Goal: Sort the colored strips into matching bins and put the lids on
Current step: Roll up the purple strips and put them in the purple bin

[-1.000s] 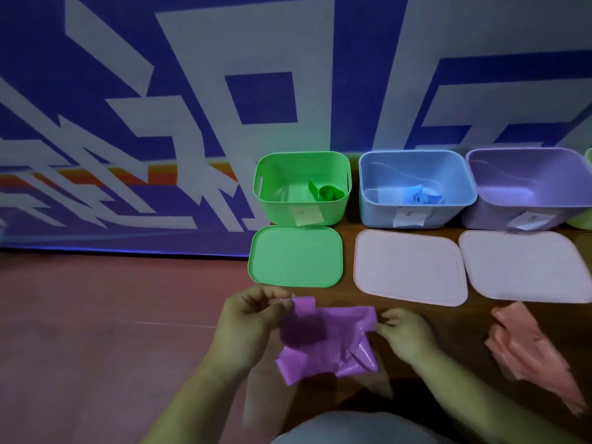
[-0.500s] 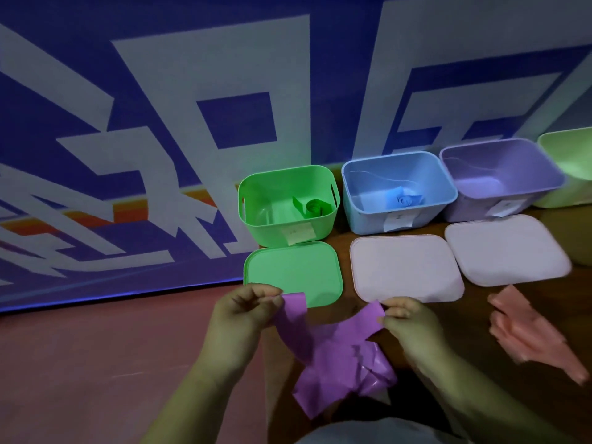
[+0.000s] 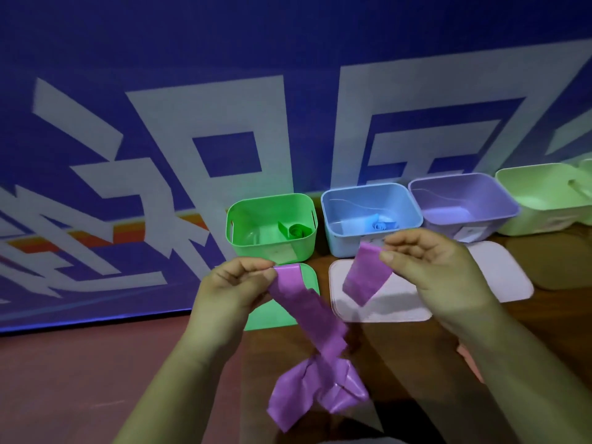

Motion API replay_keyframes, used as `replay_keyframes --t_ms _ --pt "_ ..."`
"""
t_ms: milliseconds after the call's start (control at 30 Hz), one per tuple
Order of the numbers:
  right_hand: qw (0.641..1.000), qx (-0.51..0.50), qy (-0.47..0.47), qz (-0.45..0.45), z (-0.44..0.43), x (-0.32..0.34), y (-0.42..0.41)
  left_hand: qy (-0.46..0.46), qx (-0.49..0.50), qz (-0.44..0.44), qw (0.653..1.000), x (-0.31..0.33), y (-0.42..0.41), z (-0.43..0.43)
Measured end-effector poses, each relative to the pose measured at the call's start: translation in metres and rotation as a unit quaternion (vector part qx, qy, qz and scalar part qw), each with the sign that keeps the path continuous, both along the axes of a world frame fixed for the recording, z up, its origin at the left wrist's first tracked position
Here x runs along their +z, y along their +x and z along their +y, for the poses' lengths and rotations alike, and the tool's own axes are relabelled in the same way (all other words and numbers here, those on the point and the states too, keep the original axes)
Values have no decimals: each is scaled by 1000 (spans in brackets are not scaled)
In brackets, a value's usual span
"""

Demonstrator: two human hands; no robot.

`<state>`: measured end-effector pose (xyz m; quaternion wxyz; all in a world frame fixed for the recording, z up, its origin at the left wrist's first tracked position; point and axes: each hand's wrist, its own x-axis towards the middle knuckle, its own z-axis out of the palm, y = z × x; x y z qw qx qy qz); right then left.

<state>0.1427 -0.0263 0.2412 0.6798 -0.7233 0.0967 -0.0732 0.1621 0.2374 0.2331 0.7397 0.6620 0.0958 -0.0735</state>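
Observation:
My left hand [image 3: 234, 285] pinches the top end of a long purple strip [image 3: 315, 322] that hangs down to a crumpled bunch near my lap. A second purple end [image 3: 365, 277] is pinched by my right hand [image 3: 429, 261]. Both hands are raised in front of the bins. Behind them stand a green bin [image 3: 272, 248] with a rolled green strip [image 3: 296, 231], a blue bin [image 3: 342, 241] with a rolled blue strip [image 3: 381, 225], and a purple bin [image 3: 461, 203] with no strip visible inside.
A green lid [image 3: 307, 274] and two pale lids [image 3: 394, 302] [image 3: 499, 274] lie on the brown table before the bins. A light green bin [image 3: 544, 197] stands at the far right. A blue-and-white patterned wall rises behind.
Both hands rose and moved apart, drawing the crumpled purple strip out into a long hanging band. The view shifted left and up, so the pink strips at the right are hidden.

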Motion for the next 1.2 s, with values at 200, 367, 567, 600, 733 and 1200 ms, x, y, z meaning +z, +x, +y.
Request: replay_keyframes --t_ms 200,367,567,600,733,1200 --pt "997 -38 -47 -45 -32 36 0 11 30 -11 999 14 -9 -20" --pt "989 64 -127 -39 -43 55 -17 24 32 -11 999 21 -19 -46" --pt "962 172 -183 -109 -53 63 -38 -7 28 -12 1000 30 -32 -77" --pt "960 188 -174 -115 -52 66 -41 -10 22 -11 1000 33 -35 -83" --pt "946 202 -212 -142 -50 68 -50 -24 -4 -23 999 47 -46 -105" --pt "951 138 -204 -187 -52 55 -49 -53 -30 -33 998 66 -62 -132"
